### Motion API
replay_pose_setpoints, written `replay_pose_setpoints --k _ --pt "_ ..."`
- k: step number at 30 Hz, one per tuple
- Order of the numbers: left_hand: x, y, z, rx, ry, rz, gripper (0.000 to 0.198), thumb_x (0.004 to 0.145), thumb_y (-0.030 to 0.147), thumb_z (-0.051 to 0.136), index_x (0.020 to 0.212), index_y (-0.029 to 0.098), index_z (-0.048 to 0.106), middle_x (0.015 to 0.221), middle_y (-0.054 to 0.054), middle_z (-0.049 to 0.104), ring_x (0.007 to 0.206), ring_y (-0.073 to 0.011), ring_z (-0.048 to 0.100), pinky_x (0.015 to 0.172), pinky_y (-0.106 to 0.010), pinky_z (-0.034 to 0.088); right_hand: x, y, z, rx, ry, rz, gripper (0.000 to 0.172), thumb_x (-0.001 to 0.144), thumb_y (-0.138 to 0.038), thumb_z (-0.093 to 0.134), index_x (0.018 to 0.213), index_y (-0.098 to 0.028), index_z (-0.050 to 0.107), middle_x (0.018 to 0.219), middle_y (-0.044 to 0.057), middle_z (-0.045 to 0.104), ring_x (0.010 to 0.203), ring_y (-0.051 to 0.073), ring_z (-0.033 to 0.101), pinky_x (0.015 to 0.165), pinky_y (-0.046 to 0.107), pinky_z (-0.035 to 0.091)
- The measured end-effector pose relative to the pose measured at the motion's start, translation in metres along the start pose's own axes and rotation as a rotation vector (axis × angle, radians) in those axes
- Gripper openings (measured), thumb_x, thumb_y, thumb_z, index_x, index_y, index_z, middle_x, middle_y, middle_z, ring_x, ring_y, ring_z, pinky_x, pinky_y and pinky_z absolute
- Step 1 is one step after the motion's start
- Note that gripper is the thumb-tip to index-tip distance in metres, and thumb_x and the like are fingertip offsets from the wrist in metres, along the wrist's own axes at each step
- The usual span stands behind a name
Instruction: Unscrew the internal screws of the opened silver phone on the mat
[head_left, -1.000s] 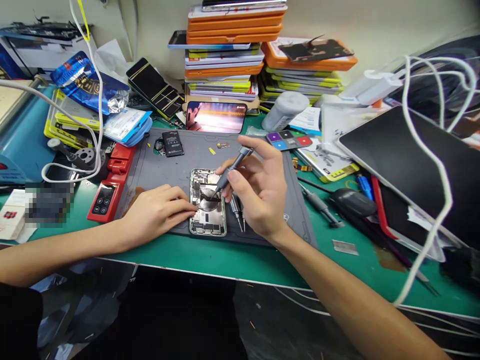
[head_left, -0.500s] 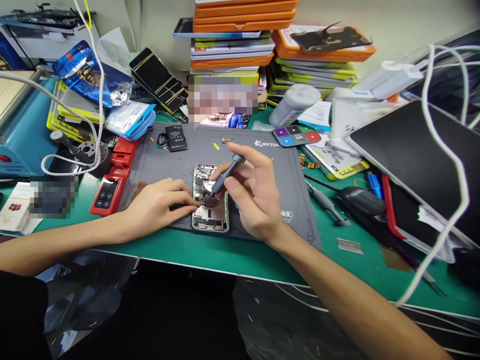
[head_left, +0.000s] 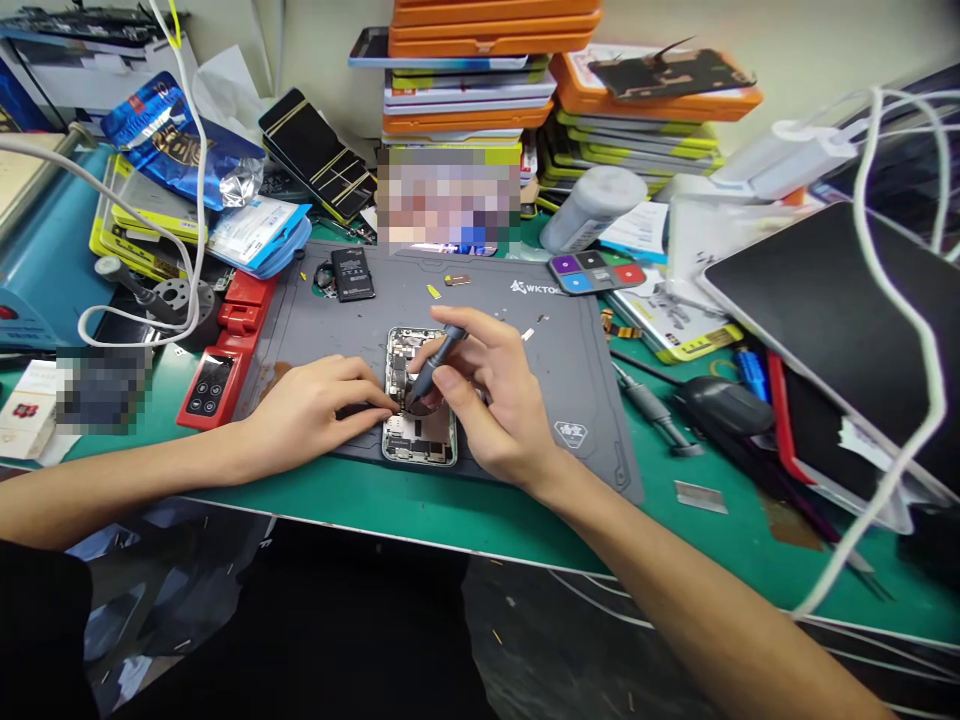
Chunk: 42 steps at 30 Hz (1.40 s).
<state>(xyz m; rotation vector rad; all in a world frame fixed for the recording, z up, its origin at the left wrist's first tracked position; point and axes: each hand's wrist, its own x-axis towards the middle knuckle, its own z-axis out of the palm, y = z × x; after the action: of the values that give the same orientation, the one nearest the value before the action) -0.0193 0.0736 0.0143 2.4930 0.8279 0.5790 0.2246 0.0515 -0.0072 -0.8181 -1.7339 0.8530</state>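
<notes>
An opened phone lies on a grey work mat, its inner boards and parts showing. My right hand grips a dark grey precision screwdriver, index finger over its top end, the tool leaning with its tip down in the phone. My left hand rests at the phone's left edge, thumb and fingertips brought together there; whether something small is between them I cannot make out. Further back on the mat lies a black phone battery, and small loose pieces are scattered about.
A red device with a display borders the mat on the left. At the right lie another screwdriver, a black tablet-like panel and a white cable. Stacked orange boxes and a grey bottle stand behind.
My right hand has turned a little and shifted slightly left, with the screwdriver still in it and its tip in the phone. My left hand stays almost in place.
</notes>
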Motion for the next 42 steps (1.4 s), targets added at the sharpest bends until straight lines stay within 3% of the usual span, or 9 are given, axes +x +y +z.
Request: replay_pose_setpoints --k 8,16,23,31,38,42 --pt "-0.001 0.000 0.002 0.078 0.028 0.066 0.020 0.111 0.029 0.063 0.109 0.019 0.080 0.105 -0.005 0.077 0.096 -0.0186 0.072 0.086 -0.031 0.054 -0.001 0.000 0.001 -0.069 -0.033 -0.031 0.045 0.111 -0.024 0.047 0.155 -0.032 0.042 0.114 0.005 0.073 0.090 0.018 0.073 0.080 0.042 0.071" --pt "0.000 -0.003 0.002 0.032 0.006 0.049 0.018 0.110 0.033 0.066 0.109 0.020 0.079 0.104 -0.005 0.076 0.096 -0.0190 0.072 0.085 -0.030 0.054 0.000 -0.001 0.001 0.010 -0.019 -0.012 0.046 0.111 -0.021 0.049 0.154 -0.034 0.043 0.114 0.003 0.072 0.088 0.015 0.073 0.075 0.036 0.072" --pt "0.007 0.000 0.007 0.016 0.026 -0.037 0.013 0.108 0.029 0.069 0.102 0.019 0.076 0.100 -0.003 0.076 0.094 -0.0189 0.074 0.083 -0.029 0.054 -0.001 -0.003 0.001 0.010 0.002 0.009 0.045 0.111 -0.027 0.050 0.154 -0.035 0.043 0.114 0.005 0.073 0.089 0.018 0.073 0.074 0.039 0.073" --pt "0.006 0.004 0.005 0.026 0.045 -0.018 0.015 0.108 0.030 0.068 0.105 0.021 0.079 0.102 -0.003 0.074 0.091 -0.0167 0.073 0.080 -0.027 0.053 0.003 0.003 -0.004 -0.019 0.110 0.014 0.045 0.111 -0.040 0.048 0.155 -0.038 0.040 0.119 0.006 0.073 0.075 0.018 0.068 0.070 0.043 0.070" --pt "0.011 0.005 0.006 -0.036 0.029 -0.078 0.008 0.104 0.027 0.075 0.105 0.019 0.076 0.097 -0.001 0.076 0.089 -0.0161 0.073 0.079 -0.026 0.053 0.003 -0.004 -0.005 -0.036 0.135 0.054 0.045 0.111 -0.051 0.047 0.153 -0.040 0.039 0.119 0.007 0.073 0.086 0.020 0.073 0.070 0.041 0.070" --pt "0.010 0.004 0.005 -0.014 0.028 -0.038 0.014 0.108 0.030 0.068 0.105 0.019 0.076 0.101 -0.003 0.078 0.093 -0.0174 0.074 0.084 -0.028 0.054 0.003 -0.006 -0.004 -0.053 0.146 0.092 0.042 0.110 -0.052 0.048 0.151 -0.043 0.042 0.123 0.006 0.071 0.094 0.023 0.074 0.070 0.041 0.070"
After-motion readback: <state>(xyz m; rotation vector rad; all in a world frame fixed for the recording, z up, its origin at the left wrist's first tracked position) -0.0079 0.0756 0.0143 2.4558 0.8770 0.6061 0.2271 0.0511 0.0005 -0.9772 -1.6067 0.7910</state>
